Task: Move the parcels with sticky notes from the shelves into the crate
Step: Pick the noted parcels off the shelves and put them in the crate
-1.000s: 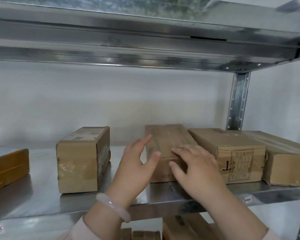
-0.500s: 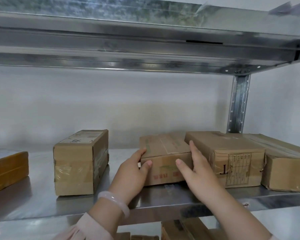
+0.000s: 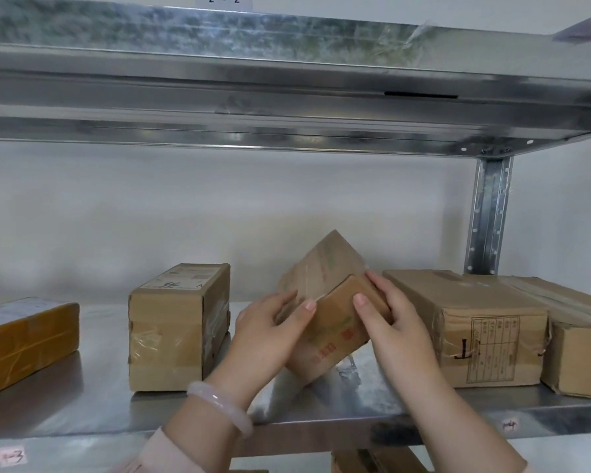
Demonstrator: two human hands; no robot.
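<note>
Held parcel: a brown cardboard parcel (image 3: 325,302) with red print on its near face is tilted, one corner pointing up toward the wall and the lowest corner down by the shelf deck (image 3: 82,404); whether that corner touches the metal cannot be told.
Place: it sits in the middle of the shelf, between the two hands.
Left hand: the left hand (image 3: 270,332) grips the parcel's left side, thumb flat on the near face, fingers wrapped behind it; the wrist comes up from below and wears a pale bracelet (image 3: 219,404).
Right hand: the right hand (image 3: 393,322) grips the right side, thumb on the near face, fingers curled over the upper right edge; the forearm rises from the lower right.
Left neighbours: a tall taped parcel (image 3: 174,329) stands just beside the left hand; a flat yellow-taped parcel (image 3: 24,339) lies well apart at the far left.
Right neighbours: a parcel with a printed table (image 3: 475,329) lies just beside the right hand, touching another brown parcel (image 3: 580,336).
Frame: an upper shelf (image 3: 287,80) spans overhead, carried by a perforated post (image 3: 488,216).
Markings: a pink label (image 3: 11,455) sticks to the deck's front edge.
</note>
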